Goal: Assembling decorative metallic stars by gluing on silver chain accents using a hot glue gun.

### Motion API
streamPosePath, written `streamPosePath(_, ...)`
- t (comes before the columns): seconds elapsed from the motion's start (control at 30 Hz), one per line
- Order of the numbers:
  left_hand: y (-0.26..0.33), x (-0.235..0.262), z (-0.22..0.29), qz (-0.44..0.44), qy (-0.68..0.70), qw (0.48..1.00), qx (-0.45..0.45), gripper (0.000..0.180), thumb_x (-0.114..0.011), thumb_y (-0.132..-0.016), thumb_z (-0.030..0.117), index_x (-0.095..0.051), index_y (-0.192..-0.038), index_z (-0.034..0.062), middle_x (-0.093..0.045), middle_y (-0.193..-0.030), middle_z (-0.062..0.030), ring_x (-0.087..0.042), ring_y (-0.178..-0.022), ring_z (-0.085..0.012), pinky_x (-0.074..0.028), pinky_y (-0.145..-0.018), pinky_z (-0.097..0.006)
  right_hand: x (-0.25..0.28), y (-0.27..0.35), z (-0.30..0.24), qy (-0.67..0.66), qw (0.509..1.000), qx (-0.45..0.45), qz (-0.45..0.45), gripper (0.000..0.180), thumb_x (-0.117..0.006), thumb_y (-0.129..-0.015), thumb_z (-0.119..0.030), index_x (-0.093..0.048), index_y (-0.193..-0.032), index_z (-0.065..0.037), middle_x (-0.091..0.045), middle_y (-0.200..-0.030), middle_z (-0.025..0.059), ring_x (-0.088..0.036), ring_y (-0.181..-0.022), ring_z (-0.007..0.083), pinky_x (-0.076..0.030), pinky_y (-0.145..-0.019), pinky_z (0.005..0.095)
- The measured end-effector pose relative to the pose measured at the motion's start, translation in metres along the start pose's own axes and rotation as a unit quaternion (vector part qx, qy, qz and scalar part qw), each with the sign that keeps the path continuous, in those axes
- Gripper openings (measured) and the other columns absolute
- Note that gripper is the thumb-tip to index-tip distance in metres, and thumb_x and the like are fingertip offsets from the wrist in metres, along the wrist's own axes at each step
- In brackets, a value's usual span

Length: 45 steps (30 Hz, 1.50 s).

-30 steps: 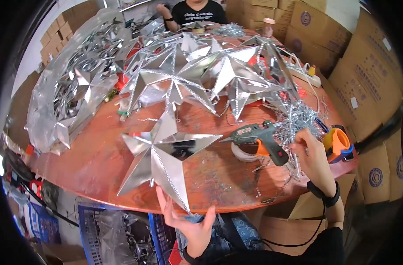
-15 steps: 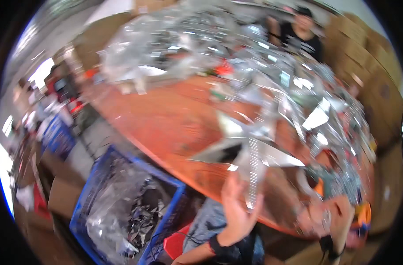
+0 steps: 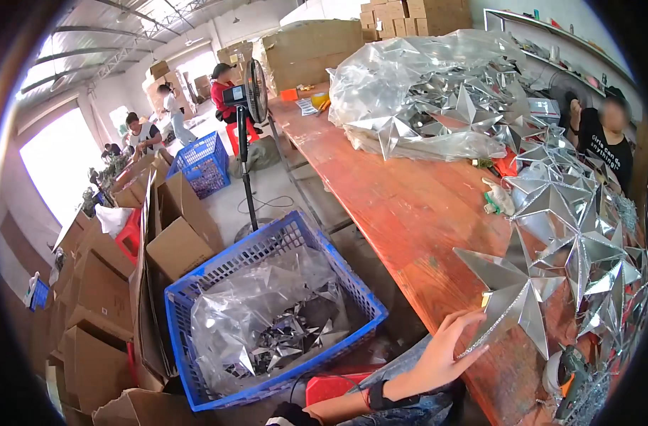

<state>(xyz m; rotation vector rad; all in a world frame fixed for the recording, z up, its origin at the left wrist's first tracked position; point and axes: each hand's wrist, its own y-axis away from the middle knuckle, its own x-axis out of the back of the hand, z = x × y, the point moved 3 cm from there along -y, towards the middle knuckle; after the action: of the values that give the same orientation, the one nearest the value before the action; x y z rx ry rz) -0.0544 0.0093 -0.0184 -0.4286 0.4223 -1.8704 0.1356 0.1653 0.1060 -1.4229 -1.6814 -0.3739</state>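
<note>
My left hand (image 3: 444,355) reaches over the table's near edge, thumb and fingers around the lower point of a silver foil star (image 3: 519,298). Shiny trim runs along one ridge of this star. Its other points spread over the table and toward more silver stars (image 3: 579,231) heaped at the right. My right hand is out of the picture. Near the held star lie a roll of tape (image 3: 552,373) and a dark tool with an orange part (image 3: 572,383), its kind unclear.
Below the orange-red table (image 3: 402,206) stands a blue crate (image 3: 281,387) with plastic and silver pieces. A large clear bag (image 3: 388,78) of stars lies at the back. A standing fan (image 3: 249,106) and cardboard boxes (image 3: 96,362) are leftward. A person in black (image 3: 604,138) sits across.
The view has swung left, bringing the crate and fan toward the middle. My right hand has left the picture. My left hand still has the star, now beside the heap.
</note>
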Motion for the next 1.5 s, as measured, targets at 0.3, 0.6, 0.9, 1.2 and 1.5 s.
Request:
streamPosePath(0.3,-0.039,0.039,-0.021,-0.151,0.047,0.987,-0.033,0.05,-0.067,-0.081,0.007,-0.045,-0.126,0.0028,-0.048,-0.125,-0.013,-0.046,-0.118,-0.0265,-0.039,-0.1,-0.035,-0.042,-0.013,-0.01,-0.054,0.982,-0.175,-0.033,0.015,-0.059,-0.079,0.003,-0.062,-0.092,-0.003,-0.063,-0.092,0.0095,-0.061,-0.082,0.028,-0.049,-0.074,0.0328)
streamPosePath(0.6,-0.062,0.049,-0.028,-0.195,0.074,0.974,0.09,0.045,-0.068,-0.081,0.004,-0.048,-0.121,-0.0008,-0.053,-0.121,-0.0106,-0.05,-0.115,-0.0192,-0.039,-0.098,-0.032,0.016,0.069,0.077,0.24,0.808,-0.416,0.341,0.005,-0.051,-0.078,0.004,-0.055,-0.081,0.003,-0.057,-0.075,0.0131,-0.055,-0.068,0.025,-0.045,-0.065,0.0315)
streamPosePath(0.9,-0.086,0.054,-0.046,-0.289,0.089,0.945,0.128,0.05,-0.069,-0.076,0.0,-0.049,-0.122,-0.0012,-0.052,-0.12,-0.0092,-0.05,-0.113,-0.0185,-0.036,-0.099,-0.031,0.008,0.068,0.083,0.272,0.803,-0.447,0.286,0.022,-0.058,-0.086,-0.009,-0.051,-0.103,0.004,-0.055,-0.087,0.0173,-0.055,-0.078,0.0285,-0.043,-0.069,0.0344)
streamPosePath(1.2,-0.107,0.079,-0.054,-0.218,0.189,0.957,0.02,0.065,-0.066,-0.083,0.026,-0.033,-0.131,-0.0029,-0.05,-0.124,-0.0147,-0.05,-0.113,-0.0267,-0.039,-0.096,-0.037,0.016,0.057,0.086,0.019,0.809,-0.475,0.345,0.038,-0.059,-0.086,-0.01,-0.042,-0.119,0.0,-0.055,-0.092,0.0091,-0.056,-0.079,0.0172,-0.046,-0.068,0.0296)
streamPosePath(1.5,-0.129,0.059,-0.064,-0.067,-0.316,0.945,-0.055,0.027,-0.056,-0.085,0.009,-0.054,-0.111,0.0009,-0.055,-0.108,-0.0151,-0.048,-0.104,-0.0332,-0.037,-0.093,-0.041,0.004,0.001,0.065,-0.128,0.832,-0.421,0.339,0.052,-0.075,-0.068,-0.012,-0.053,-0.114,-0.001,-0.062,-0.098,0.0107,-0.062,-0.088,0.022,-0.05,-0.076,0.0331)
